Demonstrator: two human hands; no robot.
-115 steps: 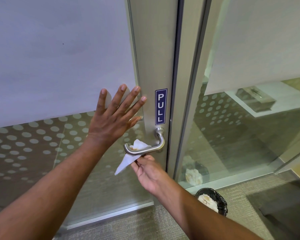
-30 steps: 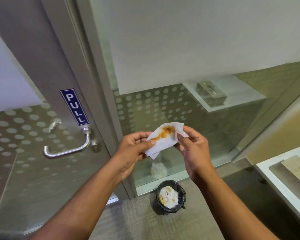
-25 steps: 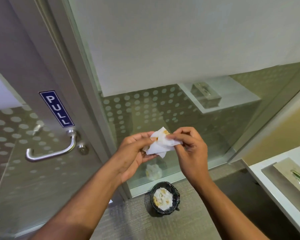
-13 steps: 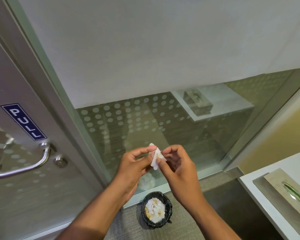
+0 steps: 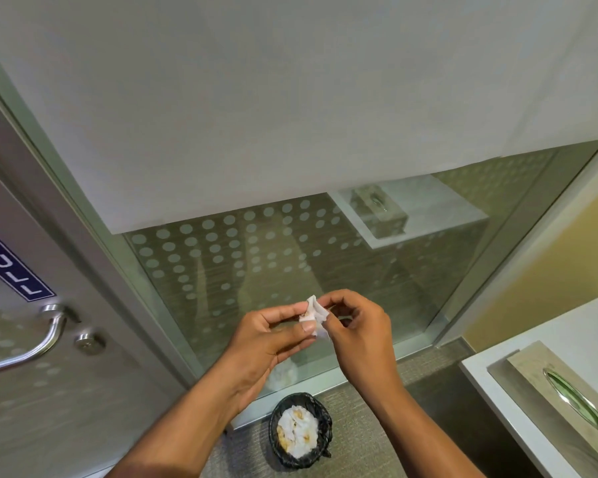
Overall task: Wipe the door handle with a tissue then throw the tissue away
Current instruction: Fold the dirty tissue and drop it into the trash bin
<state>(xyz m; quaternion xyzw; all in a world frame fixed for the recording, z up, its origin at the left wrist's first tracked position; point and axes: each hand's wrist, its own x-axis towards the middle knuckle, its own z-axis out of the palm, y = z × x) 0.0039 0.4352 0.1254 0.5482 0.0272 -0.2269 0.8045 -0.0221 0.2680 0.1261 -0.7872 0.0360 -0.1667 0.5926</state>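
While both hands meet in mid-air at centre frame, a small crumpled white tissue (image 5: 314,315) with a brownish stain sits pinched between them. Left hand (image 5: 266,343): grip closed on the tissue, thumb and forefinger clamping its near-left side. Right hand (image 5: 356,334): grip also closed on the tissue, fingertips (image 5: 325,302) curled over its right edge. Tissue bunched tight, mostly hidden by the fingers.

Directly below the hands, on the grey carpeted floor (image 5: 366,439), stands a small round bin with a black plastic liner (image 5: 301,430), already holding crumpled white tissues with yellow-brown marks. Bin stands just beside the base rail of the dotted frosted glass panel (image 5: 242,257).

Far left: brushed metal lever door handle (image 5: 32,346), on the grey door (image 5: 94,391), round lock cylinder (image 5: 90,342) just right of it, blue "PULL" sign (image 5: 13,267) above. Handle well apart from both hands.

Near right: white bench (image 5: 532,360) carrying a brushed metal tissue box with an oval slot (image 5: 563,401).
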